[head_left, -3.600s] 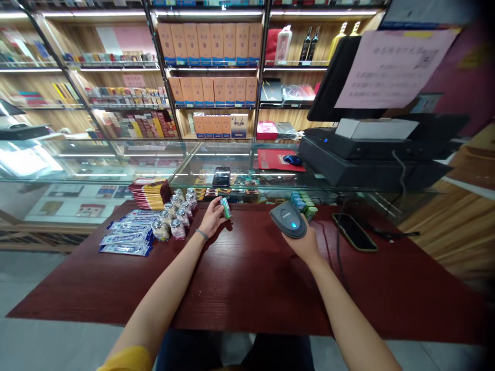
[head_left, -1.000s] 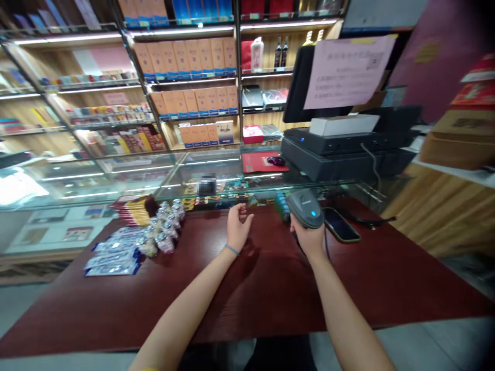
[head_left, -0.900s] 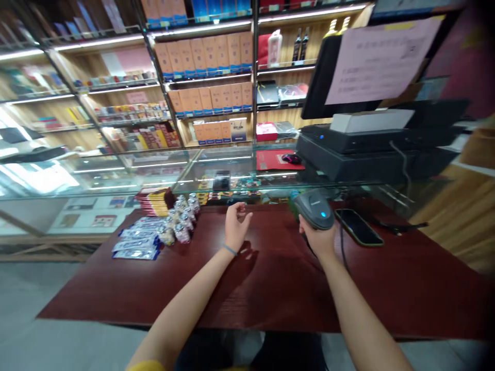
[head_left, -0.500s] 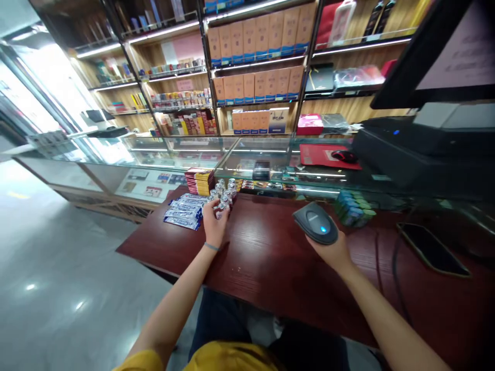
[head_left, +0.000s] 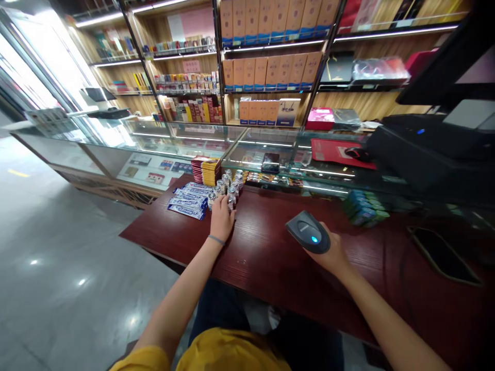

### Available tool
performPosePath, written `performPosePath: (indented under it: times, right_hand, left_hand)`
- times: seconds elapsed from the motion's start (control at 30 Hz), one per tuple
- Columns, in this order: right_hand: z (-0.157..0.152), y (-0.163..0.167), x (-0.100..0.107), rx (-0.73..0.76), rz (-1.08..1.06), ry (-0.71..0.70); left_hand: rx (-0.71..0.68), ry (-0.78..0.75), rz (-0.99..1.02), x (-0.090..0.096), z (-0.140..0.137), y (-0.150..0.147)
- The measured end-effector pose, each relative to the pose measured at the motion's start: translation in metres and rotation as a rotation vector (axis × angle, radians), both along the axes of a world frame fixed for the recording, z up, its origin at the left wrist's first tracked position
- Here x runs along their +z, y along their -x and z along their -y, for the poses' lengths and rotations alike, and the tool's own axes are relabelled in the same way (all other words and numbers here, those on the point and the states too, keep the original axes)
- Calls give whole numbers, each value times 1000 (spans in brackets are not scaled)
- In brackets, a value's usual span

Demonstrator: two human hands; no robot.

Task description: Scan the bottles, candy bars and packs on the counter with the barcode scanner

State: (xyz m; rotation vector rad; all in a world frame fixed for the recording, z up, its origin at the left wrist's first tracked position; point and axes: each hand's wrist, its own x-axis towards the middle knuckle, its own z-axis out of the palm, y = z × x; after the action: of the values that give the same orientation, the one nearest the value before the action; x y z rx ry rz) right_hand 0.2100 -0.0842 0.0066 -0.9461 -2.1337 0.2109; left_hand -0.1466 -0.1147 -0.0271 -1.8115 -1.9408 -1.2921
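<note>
My left hand (head_left: pixel 222 219) reaches to the front of a cluster of small silver-topped bottles (head_left: pixel 226 180). Its fingers curl around a front bottle (head_left: pixel 231 203), partly hidden behind them. My right hand (head_left: pixel 331 252) is wrapped around the handle of a dark grey barcode scanner (head_left: pixel 309 233), raised over the brown table (head_left: pixel 266 247). A blue light glows on the scanner's top. Left of the bottles lie several blue-and-white packets (head_left: pixel 189 200) in overlapping rows. Behind these stands a stack of red and yellow packs (head_left: pixel 205 171).
A block of green and blue packs (head_left: pixel 364 207) and a phone (head_left: pixel 444 255) lie to the right. Along the table's back runs a glass display counter (head_left: pixel 255 149). A mouse (head_left: pixel 358 153) rests on a red mat (head_left: pixel 325 150) beneath a dark monitor (head_left: pixel 436 67).
My left hand has turned palm-down over the front bottles. The scanner in my right hand has shifted slightly left and down. The view has tilted down a little.
</note>
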Motion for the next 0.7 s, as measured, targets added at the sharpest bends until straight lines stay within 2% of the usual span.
performPosePath:
  times: [0.13,0.23,0.3,0.37,0.5,0.6,0.7]
  right_hand:
    - [1,2,0,-28,-15,-42]
    - [2,2,4,-24,-35,-73]
    - [2,1,6,-35,-42,-93]
    - [1,-1,7,-64,-36,-102]
    - [0,-9,10,-112,55,-112]
    - [-1,-13,13,-61,151,-185]
    - [-1,-15,16,-8,224,-262]
  left_hand:
    - [-20,29,62,2,2,1]
    - [-83,22,204,5,2,-4]
    - [-158,-17,408,10,0,-12]
    - [-287,-26,697,18,-4,-20]
    - [-635,176,1244,39,-19,-36]
    - [-798,318,1464,47,-37,-48]
    - [-873,343,1575,42,-58,-63]
